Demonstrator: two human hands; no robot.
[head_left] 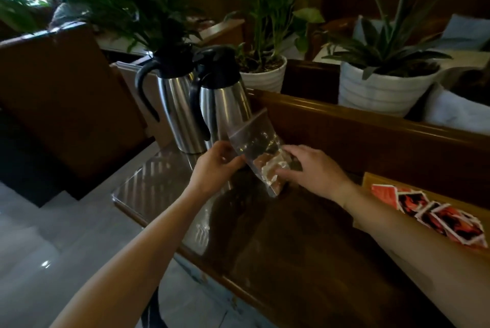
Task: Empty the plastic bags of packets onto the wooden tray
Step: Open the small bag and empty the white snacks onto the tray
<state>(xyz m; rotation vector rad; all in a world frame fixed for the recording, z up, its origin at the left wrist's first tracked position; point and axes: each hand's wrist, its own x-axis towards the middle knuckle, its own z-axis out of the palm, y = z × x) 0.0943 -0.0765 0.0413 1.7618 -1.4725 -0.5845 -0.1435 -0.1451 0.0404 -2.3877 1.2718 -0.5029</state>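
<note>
Plastic bag [258, 147] up over the table, pinched by left hand [214, 166] – right hand [313, 168] gripping the packet end. Best to tip slowly over wooden tray [371, 180] – seal open first.

Looks like a café or restaurant seating area to me; two stainless steel thermal carafes [201, 105] with black handles stand together on a glass-topped dark wood bench [278, 242]; wooden booth-style partitions [371, 136] run between the seats; potted leafy plants in white ribbed pots [381, 89] sit along the dividers; a high-backed brown chair [61, 105] stands at the left; pale cushions [466, 30] lie on seating further back; the floor is glossy grey tile [39, 235].
</note>
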